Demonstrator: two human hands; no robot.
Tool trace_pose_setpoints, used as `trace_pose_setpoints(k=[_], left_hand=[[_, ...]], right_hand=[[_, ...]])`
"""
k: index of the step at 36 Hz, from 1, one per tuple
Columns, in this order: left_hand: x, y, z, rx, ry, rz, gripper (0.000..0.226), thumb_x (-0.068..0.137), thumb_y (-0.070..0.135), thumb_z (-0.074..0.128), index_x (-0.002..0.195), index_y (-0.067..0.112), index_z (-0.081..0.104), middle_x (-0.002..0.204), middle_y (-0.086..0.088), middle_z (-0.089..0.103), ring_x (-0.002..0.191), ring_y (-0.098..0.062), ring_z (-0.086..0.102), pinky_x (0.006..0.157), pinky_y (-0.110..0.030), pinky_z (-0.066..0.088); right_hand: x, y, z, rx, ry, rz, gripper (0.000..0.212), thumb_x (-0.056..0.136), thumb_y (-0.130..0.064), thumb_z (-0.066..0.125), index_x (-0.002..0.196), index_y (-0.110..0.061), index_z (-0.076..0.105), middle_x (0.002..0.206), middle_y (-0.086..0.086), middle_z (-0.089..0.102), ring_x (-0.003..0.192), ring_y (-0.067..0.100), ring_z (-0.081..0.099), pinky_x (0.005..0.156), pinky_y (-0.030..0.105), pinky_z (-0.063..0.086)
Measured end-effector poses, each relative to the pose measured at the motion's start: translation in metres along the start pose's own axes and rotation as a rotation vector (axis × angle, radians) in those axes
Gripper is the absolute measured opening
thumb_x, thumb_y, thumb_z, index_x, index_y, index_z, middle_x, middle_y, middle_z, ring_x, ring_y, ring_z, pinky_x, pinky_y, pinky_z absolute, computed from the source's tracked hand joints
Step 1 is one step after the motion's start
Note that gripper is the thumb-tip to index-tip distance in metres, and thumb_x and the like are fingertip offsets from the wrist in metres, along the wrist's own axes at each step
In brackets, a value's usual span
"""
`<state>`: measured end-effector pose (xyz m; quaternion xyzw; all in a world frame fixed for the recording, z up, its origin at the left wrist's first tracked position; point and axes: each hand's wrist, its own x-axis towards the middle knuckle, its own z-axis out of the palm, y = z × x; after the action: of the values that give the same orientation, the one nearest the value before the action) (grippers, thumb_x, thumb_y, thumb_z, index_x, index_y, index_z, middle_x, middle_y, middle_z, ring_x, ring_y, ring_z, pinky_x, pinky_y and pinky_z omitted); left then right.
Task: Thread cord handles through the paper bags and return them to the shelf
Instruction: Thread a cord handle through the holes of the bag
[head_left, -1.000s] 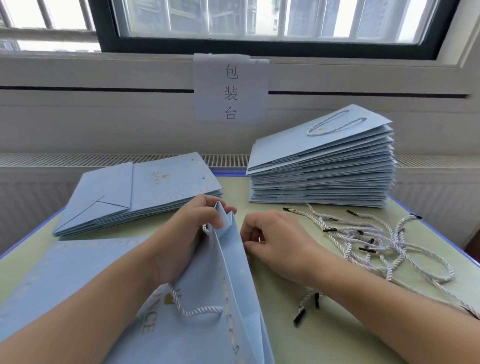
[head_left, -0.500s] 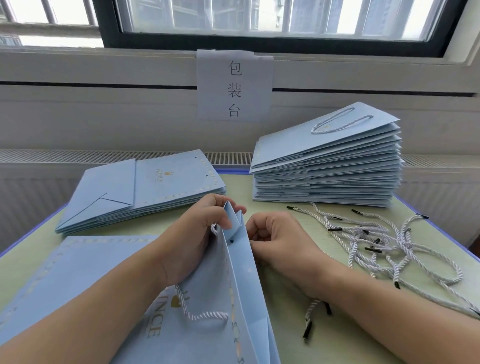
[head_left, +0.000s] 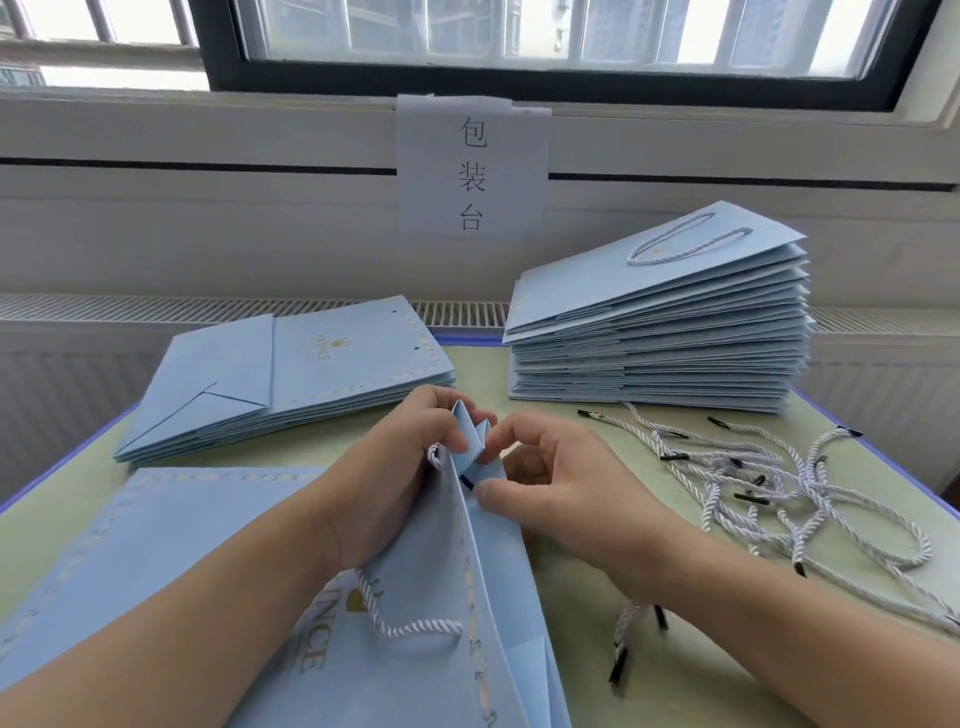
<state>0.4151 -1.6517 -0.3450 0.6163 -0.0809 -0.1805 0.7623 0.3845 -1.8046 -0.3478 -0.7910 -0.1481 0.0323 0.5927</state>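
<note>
Bag (head_left: 415, 597) in work, standing on the desk (head_left: 597, 649) between my hands. I am gripping its upper edge in my left hand (head_left: 384, 483), fingers curled over the rim, where one cord handle (head_left: 395, 618) is already hanging. My right hand (head_left: 561, 499) is pinching the gusset fold beside a dark cord tip at the hole. For a clean pass, I judge the panel should be held taut and the tip fed straight. Loose cords (head_left: 779, 483) are lying to the right; finished bags (head_left: 660, 322) and unthreaded bags (head_left: 291, 374) are stacked beyond.
</note>
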Motion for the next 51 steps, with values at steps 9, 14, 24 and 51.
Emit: trace_pose_setpoints(k=[9,14,24,51], left_hand=[[0.003,-0.004,0.002,0.063,0.033,0.013,0.041,0.050,0.011,0.049,0.090,0.014,0.059,0.094,-0.007,0.067,0.071,-0.021,0.065,0.081,-0.042,0.051],[0.004,-0.005,0.002,0.080,0.024,0.003,0.045,0.051,0.012,0.051,0.096,0.013,0.056,0.090,-0.011,0.064,0.078,-0.027,0.058,0.083,-0.046,0.046],[0.041,-0.012,-0.004,0.360,0.176,0.081,0.039,0.041,0.011,0.044,0.080,0.017,0.051,0.073,0.000,0.053,0.067,-0.014,0.050,0.060,-0.030,0.038],[0.007,-0.005,-0.006,0.294,0.140,0.082,0.043,0.046,0.028,0.058,0.088,0.024,0.055,0.118,-0.020,0.059,0.089,-0.025,0.053,0.079,-0.041,0.040]], right_hand=[[0.004,0.003,0.007,-0.174,0.078,-0.001,0.023,0.083,-0.006,0.068,0.069,-0.024,0.068,0.061,-0.021,0.057,0.043,-0.006,0.048,0.046,0.007,0.031],[0.003,0.008,0.017,-0.190,0.160,-0.058,0.020,0.089,-0.014,0.061,0.072,-0.024,0.060,0.108,-0.008,0.049,0.056,-0.004,0.045,0.063,0.015,0.040],[0.000,0.006,0.017,-0.331,0.215,-0.181,0.013,0.092,-0.016,0.057,0.081,-0.022,0.059,0.112,-0.022,0.038,0.081,-0.005,0.045,0.070,0.014,0.042],[0.010,-0.009,-0.066,-0.306,-0.299,0.212,0.026,0.095,-0.019,0.056,0.071,-0.015,0.067,0.048,-0.007,0.042,0.045,0.006,0.032,0.046,0.015,0.028]])
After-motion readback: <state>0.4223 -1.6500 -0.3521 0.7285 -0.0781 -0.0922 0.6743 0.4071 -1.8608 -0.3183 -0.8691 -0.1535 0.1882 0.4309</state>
